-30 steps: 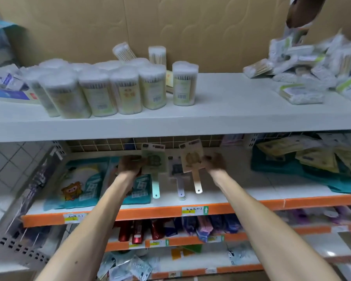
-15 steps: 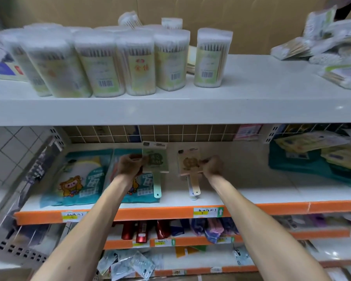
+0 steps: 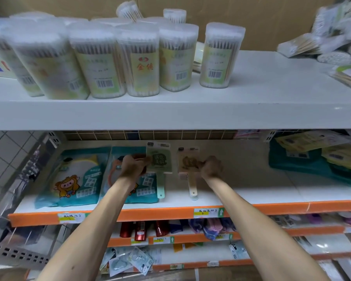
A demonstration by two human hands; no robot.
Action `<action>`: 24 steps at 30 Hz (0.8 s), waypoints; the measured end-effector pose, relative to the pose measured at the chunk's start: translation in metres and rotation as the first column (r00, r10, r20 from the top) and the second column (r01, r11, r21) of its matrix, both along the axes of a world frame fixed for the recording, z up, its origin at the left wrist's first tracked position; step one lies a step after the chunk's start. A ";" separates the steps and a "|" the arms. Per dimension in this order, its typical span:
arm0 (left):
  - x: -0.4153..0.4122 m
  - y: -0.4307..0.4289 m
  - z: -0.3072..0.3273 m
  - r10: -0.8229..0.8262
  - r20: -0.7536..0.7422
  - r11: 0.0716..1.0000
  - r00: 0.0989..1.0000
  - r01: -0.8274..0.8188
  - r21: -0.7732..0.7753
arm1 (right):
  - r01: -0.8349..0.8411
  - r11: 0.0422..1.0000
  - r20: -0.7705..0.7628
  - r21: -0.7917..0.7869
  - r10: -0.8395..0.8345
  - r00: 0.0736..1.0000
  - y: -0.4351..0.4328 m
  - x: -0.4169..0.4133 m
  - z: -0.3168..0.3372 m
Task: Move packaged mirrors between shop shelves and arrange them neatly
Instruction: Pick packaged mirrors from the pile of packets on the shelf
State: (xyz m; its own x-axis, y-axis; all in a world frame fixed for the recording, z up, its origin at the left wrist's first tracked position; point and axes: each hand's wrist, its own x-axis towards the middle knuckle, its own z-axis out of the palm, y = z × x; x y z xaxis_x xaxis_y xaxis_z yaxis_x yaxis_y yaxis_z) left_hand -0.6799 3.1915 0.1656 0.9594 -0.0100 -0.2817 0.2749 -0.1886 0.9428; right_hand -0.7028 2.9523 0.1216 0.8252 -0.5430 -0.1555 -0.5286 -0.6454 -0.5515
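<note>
Head view: both arms reach into the middle shelf [image 3: 251, 196], under the overhanging upper shelf [image 3: 251, 102].

1. Grip. The left hand [image 3: 131, 166] holds the green packaged mirror [image 3: 159, 161] by the left edge of its card, pinched between thumb and curled fingers [image 3: 137, 165]. The right hand [image 3: 211, 167] pinches the right edge of the beige packaged mirror [image 3: 187, 162] in the same manner.
2. Purpose of grip. Holding each card by its outer edge leaves the printed face showing. Both handles point toward the orange front lip [image 3: 170, 213], so the pair can be squared side by side.
3. Position. The green mirror is raised at its head and partly overlaps a teal packet [image 3: 134, 191]. The beige mirror lies low over the bare white shelf, apparently on a small stack (layered handle ends show at its tip; the count cannot be told). Whether it rests or hovers cannot be told.

Surroundings: a second teal packet with a cartoon figure [image 3: 69, 179] lies further left, and a teal and yellow heap [image 3: 304, 159] lies well apart at the right. Cotton-swab tubs [image 3: 144, 59] stand on the upper shelf.

Obstructions: the upper shelf probably limits lift height. The teal packet takes the space at the left, leaving only a narrow bare strip beside the beige mirror for the green one.
</note>
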 end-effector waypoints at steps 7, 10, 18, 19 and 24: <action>0.005 -0.003 -0.005 -0.032 -0.024 0.999 0.999 0.032 -0.035 | -0.004 0.994 -0.003 -0.106 0.004 1.000 0.005 -0.004 0.003; 0.006 -0.008 -0.005 -0.055 -0.033 0.997 0.998 0.053 -0.049 | 0.013 0.984 0.043 -0.177 -0.005 0.999 0.002 -0.012 0.014; 0.008 -0.047 0.011 -0.106 -0.030 0.982 0.994 0.100 -0.157 | 0.055 0.978 0.078 -0.200 -0.040 0.996 -0.031 -0.029 0.049; 0.008 -0.053 0.010 -0.103 -0.029 0.983 0.994 0.097 -0.155 | 0.056 0.979 0.076 -0.198 -0.041 0.996 -0.036 -0.031 0.049; 0.018 -0.078 -0.015 -0.056 -0.016 0.998 0.998 0.056 0.001 | 0.045 0.978 0.077 -0.204 -0.030 0.997 -0.059 -0.047 0.039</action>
State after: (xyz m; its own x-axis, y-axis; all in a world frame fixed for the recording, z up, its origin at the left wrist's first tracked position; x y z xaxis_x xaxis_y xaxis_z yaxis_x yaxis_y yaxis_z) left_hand -0.6617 3.1131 0.1510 0.9528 -0.0630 -0.2971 0.2789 -0.2058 0.9380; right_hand -0.7497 2.8937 0.1607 0.8084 -0.5882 0.0225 -0.5182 -0.7293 -0.4468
